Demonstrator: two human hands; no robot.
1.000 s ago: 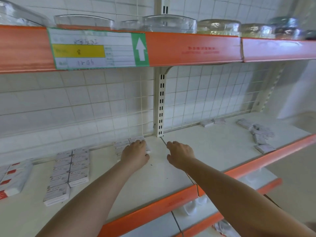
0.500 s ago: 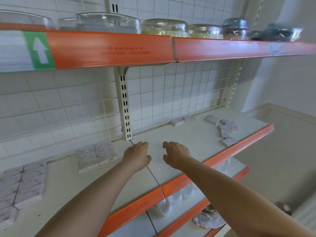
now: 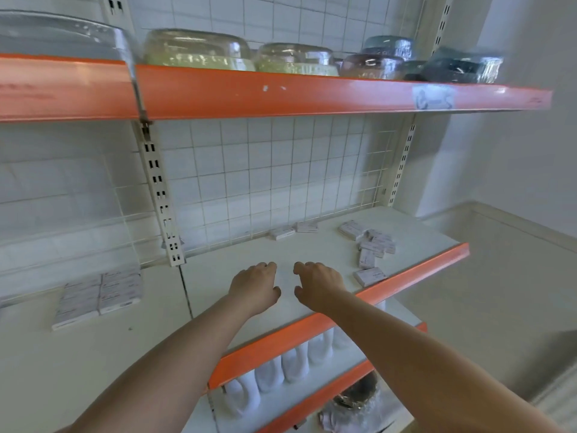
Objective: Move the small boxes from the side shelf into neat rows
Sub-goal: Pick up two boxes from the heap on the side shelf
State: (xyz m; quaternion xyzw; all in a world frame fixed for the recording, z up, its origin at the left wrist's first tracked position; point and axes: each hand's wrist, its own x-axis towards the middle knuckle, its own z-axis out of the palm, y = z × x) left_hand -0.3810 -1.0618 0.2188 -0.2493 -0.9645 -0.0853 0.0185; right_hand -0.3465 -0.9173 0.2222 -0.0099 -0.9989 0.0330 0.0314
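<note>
1. Both hands hover low over the bare middle of the white shelf board (image 3: 312,248) — the left hand (image 3: 256,288) and right hand (image 3: 316,285) sit side by side, palms down, fingers loosely curled and holding nothing.
2. Loose small white cardboard boxes (image 3: 373,245) lie scattered near the right end of that shelf, tilted at odd angles and partly overlapping. 1 lone box (image 3: 369,275) rests flat just behind the orange front lip (image 3: 415,270), nearest the right hand.
3. 2 more boxes (image 3: 293,230) sit at the back, against the white wire grid panel (image 3: 281,170).
4. Tidy rows of the same boxes (image 3: 100,293) lie on the left-hand shelf section, packed edge to edge in 2 columns — judging by that, this is where the loose ones belong.
5. My reading: the empty hands are between trips, heading right for another pickup. The lone front box looks the easiest reach.
6. Clear domed lidded containers (image 3: 199,51) line the shelf above, and white bottles (image 3: 281,367) stand on the shelf below; neither concerns the job.
</note>
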